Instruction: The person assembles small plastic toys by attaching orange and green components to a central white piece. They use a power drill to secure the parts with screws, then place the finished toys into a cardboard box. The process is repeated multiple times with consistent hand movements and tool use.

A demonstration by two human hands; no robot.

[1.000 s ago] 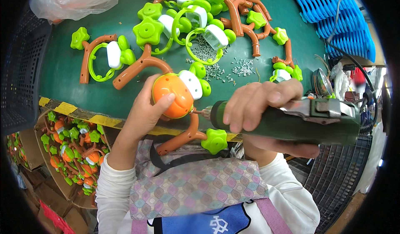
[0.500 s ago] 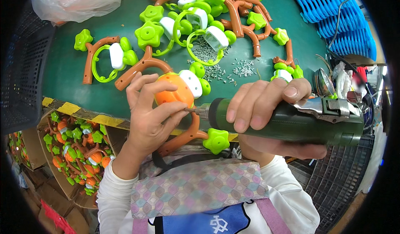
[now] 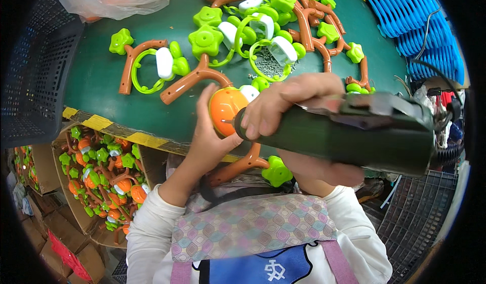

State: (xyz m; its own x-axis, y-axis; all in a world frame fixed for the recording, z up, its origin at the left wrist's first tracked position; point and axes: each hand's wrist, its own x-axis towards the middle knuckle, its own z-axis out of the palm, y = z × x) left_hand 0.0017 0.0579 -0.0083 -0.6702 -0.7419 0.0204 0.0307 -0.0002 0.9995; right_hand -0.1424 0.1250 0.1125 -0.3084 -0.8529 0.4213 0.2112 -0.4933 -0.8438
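My left hand [image 3: 208, 141] is closed around a round orange toy piece [image 3: 225, 106], with its fingers behind and the thumb in front. Brown branch-shaped pieces [image 3: 238, 170] stick out above and below it, the lower one ending in a green star-shaped knob [image 3: 277, 171]. In my right hand [image 3: 291, 97] lies a dark green power screwdriver [image 3: 349, 137], gripped around its body. Its nose points left, and the bit reaches the orange face. Part of a white piece [image 3: 249, 92] beside the orange one is hidden by my right fingers.
Several brown, green and white toy parts [image 3: 205, 41] lie across the green table [image 3: 101, 79], with loose screws [image 3: 270, 64] among them. Blue curved parts [image 3: 420, 26] are stacked at the far right. A dark crate [image 3: 35, 81] stands left, above a carton of toys [image 3: 104, 177].
The screwdriver's bit has moved onto the orange face. My left thumb and fingers have left the bit and now wrap the orange piece. The view has shifted slightly left.
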